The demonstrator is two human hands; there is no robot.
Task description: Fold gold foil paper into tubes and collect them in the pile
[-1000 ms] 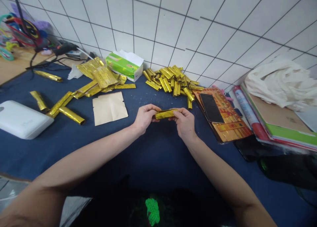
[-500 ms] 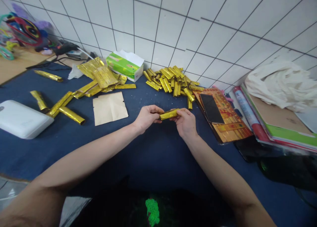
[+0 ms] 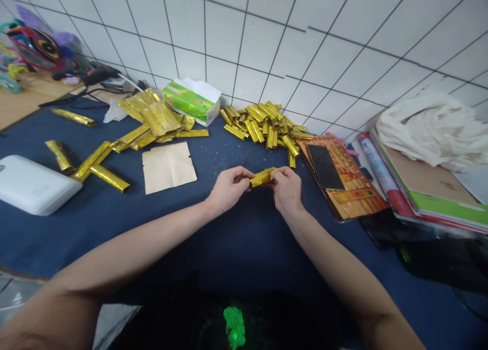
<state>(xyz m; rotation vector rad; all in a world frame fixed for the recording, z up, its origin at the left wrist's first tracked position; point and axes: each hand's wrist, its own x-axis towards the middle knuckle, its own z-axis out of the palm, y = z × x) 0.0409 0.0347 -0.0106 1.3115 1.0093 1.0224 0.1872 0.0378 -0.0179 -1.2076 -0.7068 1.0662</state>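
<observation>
Between my two hands, just above the dark blue cloth, is a short gold foil paper tube (image 3: 263,177). My left hand (image 3: 230,188) pinches its left end between thumb and fingers. At the other end my right hand (image 3: 286,187) grips it, with some fingertips hidden behind it. A heap of similar gold foil tubes (image 3: 263,123) lies beyond my hands against the wall. Left of my left hand rests a creased square of beige paper (image 3: 170,168). Flattened gold foil sheets (image 3: 162,118) and several longer gold rolls (image 3: 110,177) are spread farther left.
A green tissue box (image 3: 190,103) stands by the tiled wall. On the left is a white plastic case (image 3: 38,184). To the right, a black phone (image 3: 325,167) lies on an orange printed packet (image 3: 362,200), beside stacked folders (image 3: 438,187) and a white cloth bag (image 3: 434,131).
The gold tube has tilted slightly, its left end lower and nearer me. My left hand has shifted a little to the right; my right hand keeps its hold.
</observation>
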